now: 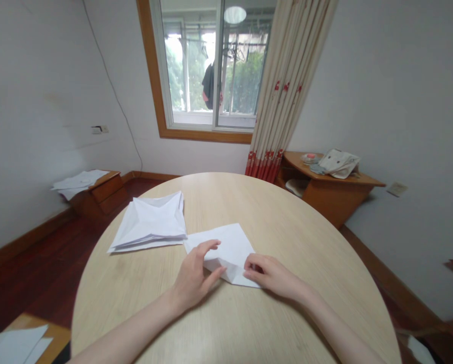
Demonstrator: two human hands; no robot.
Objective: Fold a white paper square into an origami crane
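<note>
A white sheet of paper (230, 245) lies on the round wooden table (287, 227) in front of me, its near corner folded up. My left hand (194, 275) pinches the folded flap at the sheet's near left, thumb and fingers closed on the paper. My right hand (274, 275) presses on the sheet's near right edge with its fingers curled down onto the paper. A stack of folded white sheets (150, 222) rests on the table to the left of the sheet.
A low wooden cabinet (103, 189) with papers stands at the left wall. A wooden corner desk (325, 187) holding a cloth bag (338, 163) is at the right, beside a curtain (283, 86) and window (211, 65). More paper (14, 346) lies at bottom left.
</note>
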